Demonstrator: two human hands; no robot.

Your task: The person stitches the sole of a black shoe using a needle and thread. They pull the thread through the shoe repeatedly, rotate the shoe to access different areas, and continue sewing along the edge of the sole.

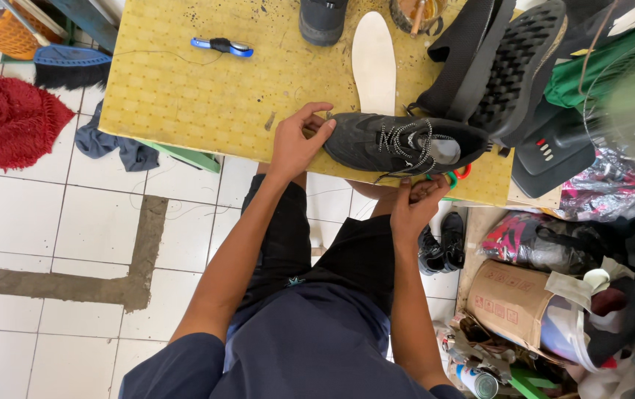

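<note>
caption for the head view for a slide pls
Seated person steadies a dark laced shoe on a yellow table: left hand at the toe, right hand at the laces.
</note>
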